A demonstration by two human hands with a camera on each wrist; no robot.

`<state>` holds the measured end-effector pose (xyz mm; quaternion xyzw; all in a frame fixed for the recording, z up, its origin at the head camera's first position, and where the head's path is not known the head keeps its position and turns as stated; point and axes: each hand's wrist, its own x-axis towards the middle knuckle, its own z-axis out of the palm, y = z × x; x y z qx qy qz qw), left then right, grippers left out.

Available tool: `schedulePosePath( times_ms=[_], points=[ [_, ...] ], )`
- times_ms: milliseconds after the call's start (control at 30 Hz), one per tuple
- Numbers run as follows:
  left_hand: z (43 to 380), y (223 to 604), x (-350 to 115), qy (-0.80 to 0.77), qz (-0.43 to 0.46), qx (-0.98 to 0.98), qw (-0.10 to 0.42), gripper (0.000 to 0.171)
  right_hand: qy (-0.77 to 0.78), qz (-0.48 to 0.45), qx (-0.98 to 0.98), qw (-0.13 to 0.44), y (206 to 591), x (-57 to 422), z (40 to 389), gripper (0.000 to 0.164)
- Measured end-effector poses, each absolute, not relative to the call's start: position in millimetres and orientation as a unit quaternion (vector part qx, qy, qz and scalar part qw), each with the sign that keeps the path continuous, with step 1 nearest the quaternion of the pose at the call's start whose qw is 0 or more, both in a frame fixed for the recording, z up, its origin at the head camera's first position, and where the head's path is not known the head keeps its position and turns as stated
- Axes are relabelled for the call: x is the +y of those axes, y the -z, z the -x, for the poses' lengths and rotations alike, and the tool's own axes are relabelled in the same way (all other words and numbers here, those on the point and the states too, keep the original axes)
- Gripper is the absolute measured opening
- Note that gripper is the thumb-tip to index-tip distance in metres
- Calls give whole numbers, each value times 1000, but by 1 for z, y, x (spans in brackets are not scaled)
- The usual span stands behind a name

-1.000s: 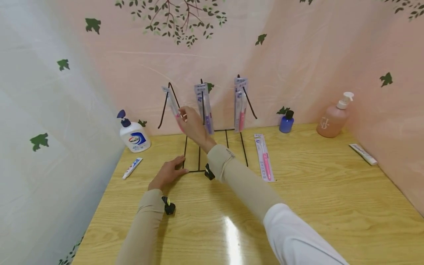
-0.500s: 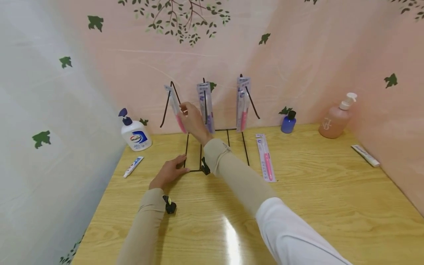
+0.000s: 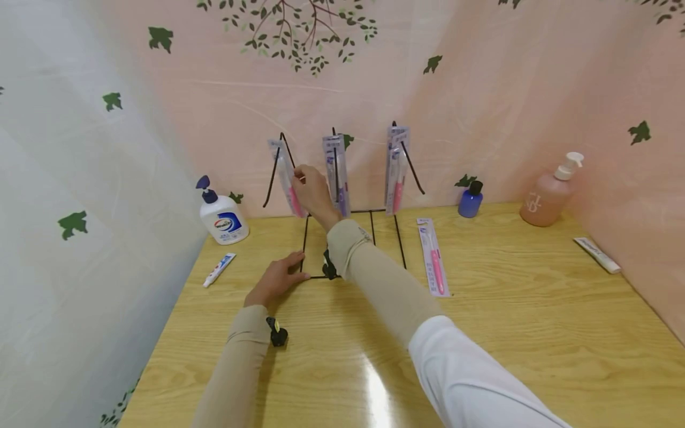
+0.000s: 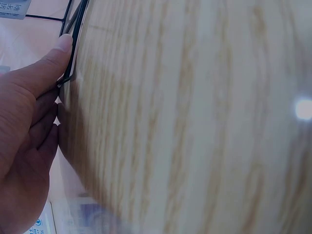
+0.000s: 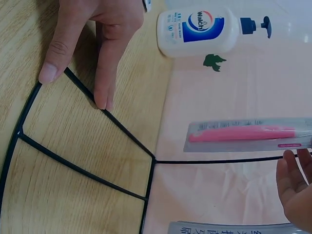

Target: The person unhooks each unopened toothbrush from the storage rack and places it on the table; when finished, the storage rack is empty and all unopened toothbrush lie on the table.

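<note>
A white pump bottle (image 3: 225, 221) stood on the bench (image 3: 481, 356). The left hand (image 3: 277, 278), thumb and fingers apart, touched the base of the black rack (image 3: 304, 241). A pink toothbrush pack (image 3: 285, 177) hung on the rack's left hook, the right hand (image 3: 314, 193) at its edge; I couldn't tell whether that grip was clamped on it. Farther right, another pack (image 3: 434, 261) lay flat.

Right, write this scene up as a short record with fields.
Left hand: touching the black wire rack at its base's near-left corner
Right hand: at the edge of the leftmost toothbrush pack, pink-handled; grip unclear
Rack middle: purple-handled pack
Rack right: front pink-handled pack
Table, left: white pump bottle, small tube
Table, right: loose toothbrush pack, blue bottle, pink pump bottle, white tube
</note>
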<state>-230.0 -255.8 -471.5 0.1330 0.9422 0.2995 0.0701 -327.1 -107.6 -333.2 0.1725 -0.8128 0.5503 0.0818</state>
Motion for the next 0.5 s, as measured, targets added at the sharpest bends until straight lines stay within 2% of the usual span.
schedulePosePath(
  times_ms=[500],
  points=[
    [231, 473, -256, -298, -137, 942, 66, 65, -586, -195, -782, 85, 342, -99, 325, 21]
  ],
)
